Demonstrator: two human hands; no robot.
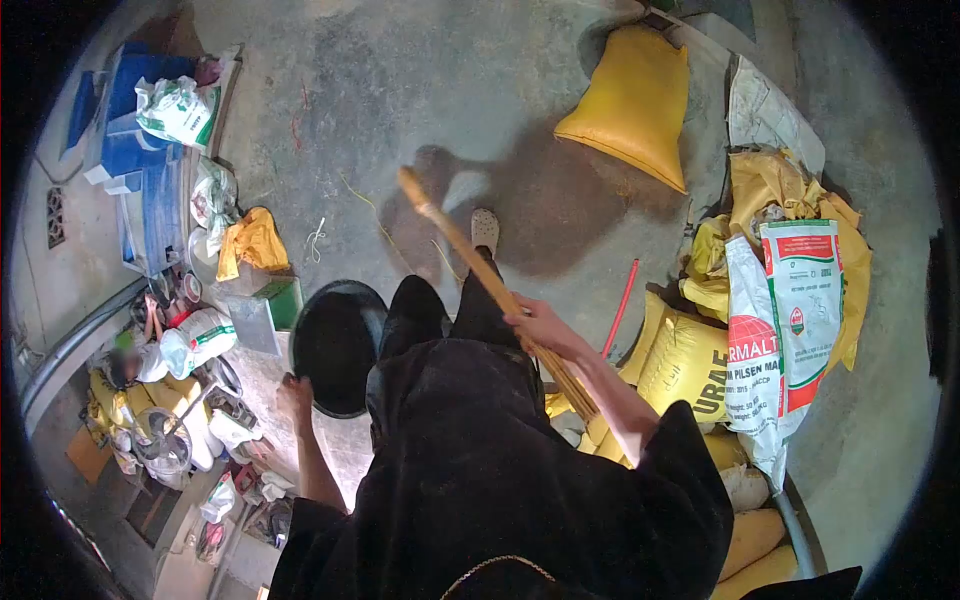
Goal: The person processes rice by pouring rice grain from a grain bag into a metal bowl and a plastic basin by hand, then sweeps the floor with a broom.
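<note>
Fingers of the right hand [545,325] wrap tight round a long pale wooden stick [480,275], its axis slanting up and away to the left over the grey concrete floor [400,100]. Left hand [294,392] grips the near rim of a round black shallow pan [335,345], fingers curled on the edge; nothing shows inside it. Yellow woven sacks [685,365] are piled to the right, one printed white bag [800,300] leaning among them.

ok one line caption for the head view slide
Right hand grips a wooden stick, left hand holds a black basin.
</note>
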